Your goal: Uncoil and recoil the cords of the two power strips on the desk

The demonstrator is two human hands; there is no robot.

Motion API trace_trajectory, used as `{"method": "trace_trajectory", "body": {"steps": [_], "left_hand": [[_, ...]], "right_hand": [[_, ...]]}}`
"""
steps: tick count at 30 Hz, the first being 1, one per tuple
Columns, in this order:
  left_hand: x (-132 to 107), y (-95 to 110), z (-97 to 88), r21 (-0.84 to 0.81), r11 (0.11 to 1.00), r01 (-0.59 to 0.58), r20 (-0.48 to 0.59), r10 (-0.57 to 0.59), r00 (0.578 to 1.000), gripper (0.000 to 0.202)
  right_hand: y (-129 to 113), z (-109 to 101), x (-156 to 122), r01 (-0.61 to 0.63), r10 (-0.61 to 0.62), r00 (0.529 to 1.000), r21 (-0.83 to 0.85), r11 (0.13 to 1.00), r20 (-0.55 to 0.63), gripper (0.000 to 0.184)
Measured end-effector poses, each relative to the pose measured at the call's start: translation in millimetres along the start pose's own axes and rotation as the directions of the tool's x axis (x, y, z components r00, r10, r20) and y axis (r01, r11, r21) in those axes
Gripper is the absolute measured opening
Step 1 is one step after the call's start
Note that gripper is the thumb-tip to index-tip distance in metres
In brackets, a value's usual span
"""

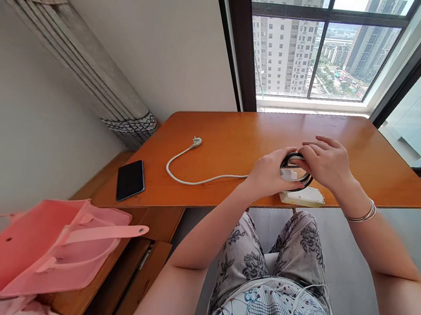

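Note:
Just above the front edge of the table, both hands are on a coiled black cable (307,183). My left hand (266,173) is closed round the coil's left side, thumb on top. A white plug-like piece (289,175) shows inside the loop. My right hand (326,163) pinches the top of the coil between thumb and fingers, its other fingers stretched out. Below the coil lies a white power strip (303,196). From behind my left hand a white cord (206,181) curves left across the tabletop to a white plug (196,142).
A black phone (131,180) rests on the left end of the orange-brown wooden table (280,129). Nearer, at lower left, a pink bag (58,245) sits open on a wooden cabinet (143,270). Behind the table is a window (320,52), with a gathered curtain (89,62) on the left.

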State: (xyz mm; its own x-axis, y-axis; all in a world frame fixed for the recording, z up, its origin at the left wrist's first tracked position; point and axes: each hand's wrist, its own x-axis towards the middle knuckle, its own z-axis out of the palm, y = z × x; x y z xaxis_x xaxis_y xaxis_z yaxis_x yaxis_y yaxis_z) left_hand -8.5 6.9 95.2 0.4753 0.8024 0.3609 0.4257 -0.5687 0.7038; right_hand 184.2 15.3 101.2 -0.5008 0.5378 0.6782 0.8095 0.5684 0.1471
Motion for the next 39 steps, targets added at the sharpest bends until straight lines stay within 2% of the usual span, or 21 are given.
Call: {"method": "trace_trajectory", "body": {"steps": [4,6,8,10,13,17,20,23,27,29,31,35,37,39], "left_hand": [[5,-4,-7.9,-0.108,0.994,-0.034,0.1,0.045,0.994,0.062],[9,-9,-8.3,-0.197,0.979,-0.046,0.183,0.083,0.98,0.054],[14,-16,-5.5,-0.311,0.949,-0.053,0.216,0.125,0.968,0.05],[17,-23,-1.0,-0.421,0.906,-0.045,0.169,0.127,0.977,0.05],[20,-32,4.8,-0.518,0.855,-0.023,0.11,0.094,0.99,0.052],[20,-37,8.0,-0.478,0.878,-0.03,0.071,0.073,0.995,0.048],[22,-37,9.2,-0.513,0.858,-0.029,-0.029,0.016,0.999,0.063],[22,-39,8.8,-0.574,0.817,-0.056,-0.089,0.005,0.996,0.083],[19,-51,0.9,-0.601,0.786,-0.144,-0.109,0.099,0.989,0.093],[15,-62,-5.5,-0.599,0.789,-0.137,-0.05,0.135,0.99,0.094],[9,-72,-12.7,-0.567,0.821,-0.074,0.067,0.135,0.989,0.093],[-5,-87,-27.4,-0.363,0.929,0.073,0.275,0.032,0.961,0.077],[-10,-94,-32.8,-0.228,0.965,0.126,0.302,-0.053,0.952,0.066],[-13,-104,-35.7,-0.075,0.985,0.158,0.278,-0.131,0.951,0.06]], "right_hand": [[2,-11,16,0.059,-0.064,0.996,0.067,0.996,0.064,0.044],[4,-14,29,0.114,-0.128,0.985,0.121,0.986,0.119,0.041],[7,-14,42,0.146,-0.172,0.972,0.167,0.975,0.158,0.038],[11,-12,51,0.138,-0.174,0.967,0.192,0.972,0.188,0.037],[14,-8,53,0.062,-0.127,0.961,0.254,0.965,0.247,0.037],[8,-3,43,-0.076,-0.04,0.959,0.393,0.917,0.281,0.036],[-3,-4,38,-0.148,0.02,0.965,0.48,0.865,0.261,0.032],[-13,-12,42,-0.197,0.083,0.967,0.503,0.842,0.24,0.03],[-10,-36,57,-0.227,0.165,0.973,0.537,0.812,0.162,0.033],[-3,-50,66,-0.234,0.216,0.971,0.557,0.797,0.099,0.034],[4,-65,75,-0.257,0.282,0.958,0.554,0.792,0.041,0.034],[13,-90,86,-0.353,0.427,0.903,0.481,0.802,-0.048,0.041],[16,-97,88,-0.42,0.503,0.861,0.458,0.783,-0.071,0.046],[22,-102,88,-0.459,0.56,0.822,0.459,0.761,-0.106,0.048]]}}
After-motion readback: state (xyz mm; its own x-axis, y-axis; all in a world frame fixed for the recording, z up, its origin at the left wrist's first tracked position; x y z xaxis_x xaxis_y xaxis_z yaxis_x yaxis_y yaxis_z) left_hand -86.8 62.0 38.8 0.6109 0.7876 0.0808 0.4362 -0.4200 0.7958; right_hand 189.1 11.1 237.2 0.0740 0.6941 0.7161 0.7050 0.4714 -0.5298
